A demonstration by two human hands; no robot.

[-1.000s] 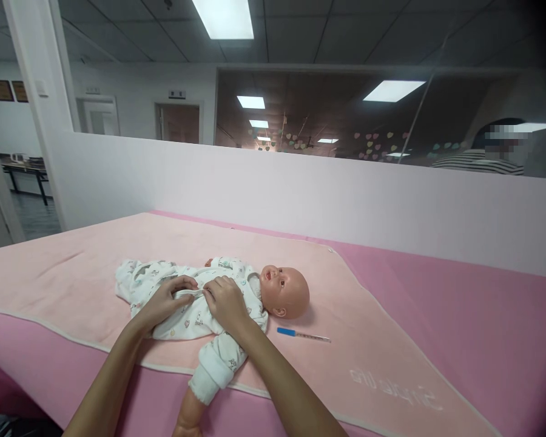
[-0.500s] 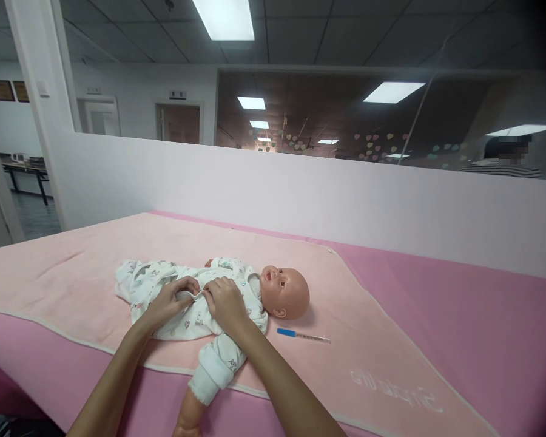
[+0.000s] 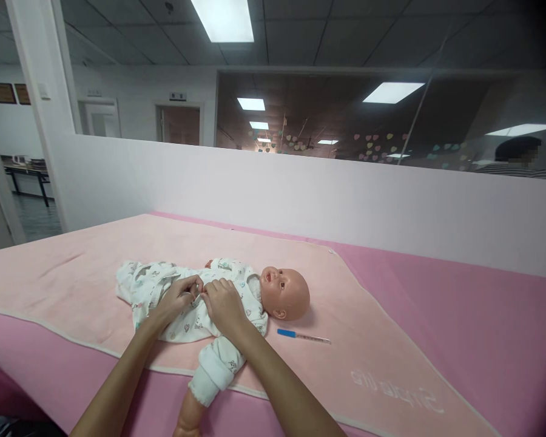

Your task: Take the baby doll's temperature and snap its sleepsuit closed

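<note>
A baby doll (image 3: 287,292) lies on its back on a peach towel, its head to the right and one arm reaching over the near edge. It wears a white printed romper (image 3: 188,325). Over the doll's belly, my left hand (image 3: 181,297) pinches the front of the romper. My right hand (image 3: 222,301) lies across the chest, its fingertips closed on the same cloth edge and meeting the left fingertips. Whatever fastening sits between the fingers is hidden. Beside the doll's head rests a thermometer (image 3: 304,336) with a blue cap.
The peach towel (image 3: 382,340) covers much of a pink padded surface (image 3: 495,315). A low white wall (image 3: 300,194) with glass above borders the far side. Behind the glass at right, a person in a striped top (image 3: 512,172) is partly visible.
My left hand has moved slightly right, bringing its fingertips against my right hand's. The cloth edge between them is now mostly covered. The person behind the glass has shifted a little.
</note>
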